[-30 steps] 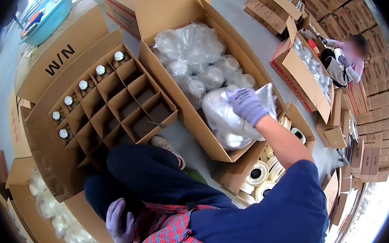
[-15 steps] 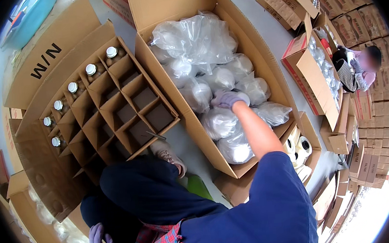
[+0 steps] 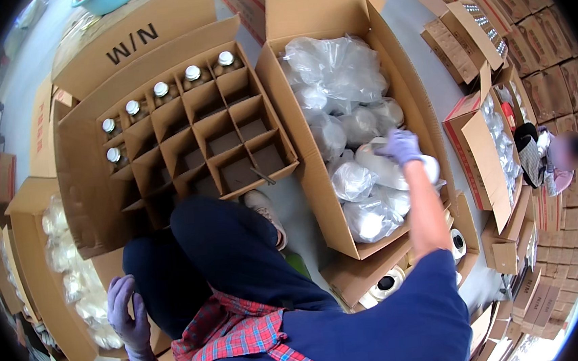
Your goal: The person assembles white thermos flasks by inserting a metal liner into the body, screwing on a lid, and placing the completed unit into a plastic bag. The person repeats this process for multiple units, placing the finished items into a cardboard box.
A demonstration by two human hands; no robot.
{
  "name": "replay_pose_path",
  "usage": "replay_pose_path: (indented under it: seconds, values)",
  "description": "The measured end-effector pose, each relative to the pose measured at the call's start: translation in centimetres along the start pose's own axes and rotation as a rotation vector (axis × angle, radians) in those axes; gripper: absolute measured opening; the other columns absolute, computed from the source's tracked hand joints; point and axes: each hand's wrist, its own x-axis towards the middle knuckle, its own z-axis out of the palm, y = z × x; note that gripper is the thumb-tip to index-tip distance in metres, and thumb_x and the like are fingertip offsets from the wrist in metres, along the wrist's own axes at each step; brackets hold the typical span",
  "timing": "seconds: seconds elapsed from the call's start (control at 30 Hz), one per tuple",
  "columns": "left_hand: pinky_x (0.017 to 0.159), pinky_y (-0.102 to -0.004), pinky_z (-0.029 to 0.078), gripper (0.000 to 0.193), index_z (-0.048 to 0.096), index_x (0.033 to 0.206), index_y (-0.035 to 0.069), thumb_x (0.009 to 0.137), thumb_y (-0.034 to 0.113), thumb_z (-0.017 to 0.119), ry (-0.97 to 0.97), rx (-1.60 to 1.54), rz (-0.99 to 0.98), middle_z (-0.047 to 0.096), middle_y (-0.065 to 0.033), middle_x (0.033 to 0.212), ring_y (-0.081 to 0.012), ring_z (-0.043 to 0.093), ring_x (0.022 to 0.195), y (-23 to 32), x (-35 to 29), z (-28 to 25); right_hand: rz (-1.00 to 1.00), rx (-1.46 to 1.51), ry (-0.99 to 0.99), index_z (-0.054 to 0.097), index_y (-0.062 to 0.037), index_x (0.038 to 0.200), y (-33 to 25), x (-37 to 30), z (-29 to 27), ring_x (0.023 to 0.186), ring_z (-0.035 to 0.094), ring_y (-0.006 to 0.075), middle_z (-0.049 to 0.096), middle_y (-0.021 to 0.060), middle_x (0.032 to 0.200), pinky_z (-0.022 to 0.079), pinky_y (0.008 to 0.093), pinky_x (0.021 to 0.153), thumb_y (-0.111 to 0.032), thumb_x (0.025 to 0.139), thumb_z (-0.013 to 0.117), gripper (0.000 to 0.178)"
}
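- Right hand [image 3: 402, 147], gloved, clenched round a plastic-wrapped bottle [image 3: 386, 166] inside the open box [image 3: 302, 173] of wrapped bottles.
- Left hand [image 3: 129, 318] empty, fingers loose, beside the knee [image 3: 203, 255].
- Divided carton [image 3: 184, 141] alongside.

Purple-gloved right hand [image 3: 402, 147], brown cardboard box [image 3: 329, 1], clear-wrapped white jars [image 3: 367, 218], red plaid apron [image 3: 247, 333].

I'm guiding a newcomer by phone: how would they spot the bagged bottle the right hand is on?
Find the big open carton full of plastic-bagged bottles, right of the divider box. Near its right wall, the gloved right hand grips one bagged bottle. It alone lies under a hand and above its neighbours.
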Motion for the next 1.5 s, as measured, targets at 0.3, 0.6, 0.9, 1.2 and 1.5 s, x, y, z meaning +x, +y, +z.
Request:
replay_pose_path:
  seconds: [0.3, 0.6, 0.9, 1.2, 1.5]
  values:
    - [0.120, -0.0462, 0.028, 0.096, 0.027, 0.155, -0.002, 0.083, 0.034, 0.079, 0.188, -0.576, 0.157, 0.035, -0.0253, 0.157, -0.0378, 0.033, 0.148, 1.1, 3.1, 3.1, -0.796, 1.600, -0.035, 0.058, -0.0009, 0.133, -15.0, -22.4, -13.3, 0.116, 0.061, 0.0151, 0.067, 0.0068, 0.120, 0.049, 0.0306, 0.098, -0.008, 0.088, 0.070, 0.047]
    - [0.073, -0.0409, 0.057, 0.044, 0.069, 0.115, 0.002, 0.078, 0.020, 0.082, 0.223, 0.010, -0.019, 0.070, -0.0144, 0.100, -0.0275, 0.070, 0.082, 1.4, 2.4, -1.9, -1.256, 0.883, 0.321, 0.067, -0.0012, 0.115, -39.7, -17.8, -12.2, 0.100, 0.067, 0.0372, 0.068, 0.0203, 0.107, 0.053, 0.0430, 0.090, 0.000, 0.085, 0.058, 0.031]
    - [0.112, -0.0541, 0.035, 0.054, 0.062, 0.126, -0.002, 0.092, 0.039, 0.061, 0.252, -0.612, -0.100, 0.056, -0.0282, 0.135, -0.0422, 0.049, 0.132, -5.9, 6.0, 2.5, -1.189, 0.136, 0.352, 0.058, -0.0182, 0.136, -72.4, -0.8, -7.3, 0.126, 0.055, 0.0381, 0.052, 0.0191, 0.140, 0.047, 0.0462, 0.102, -0.027, 0.090, 0.060, 0.046]
    - [0.113, -0.0480, 0.039, 0.084, 0.034, 0.151, 0.003, 0.097, 0.065, 0.050, 0.343, -1.691, -0.825, 0.048, -0.0213, 0.146, -0.0344, 0.047, 0.136, -12.8, 9.7, 6.4, -1.461, 0.388, 0.763, 0.063, -0.0132, 0.113, -58.2, -9.9, -19.9, 0.098, 0.062, 0.0351, 0.058, 0.0178, 0.111, 0.053, 0.0434, 0.081, -0.027, 0.072, 0.076, 0.045]
    - [0.108, -0.0369, 0.044, 0.073, 0.030, 0.153, 0.001, 0.096, 0.035, 0.059, 0.030, -1.688, -0.212, 0.052, -0.0153, 0.140, -0.0214, 0.053, 0.128, -7.2, 15.6, 2.8, -1.372, 0.872, 0.891, 0.050, 0.0027, 0.139, -41.5, -16.1, -25.9, 0.124, 0.053, 0.0449, 0.049, 0.0296, 0.138, 0.045, 0.0480, 0.105, -0.046, 0.080, 0.079, 0.081]
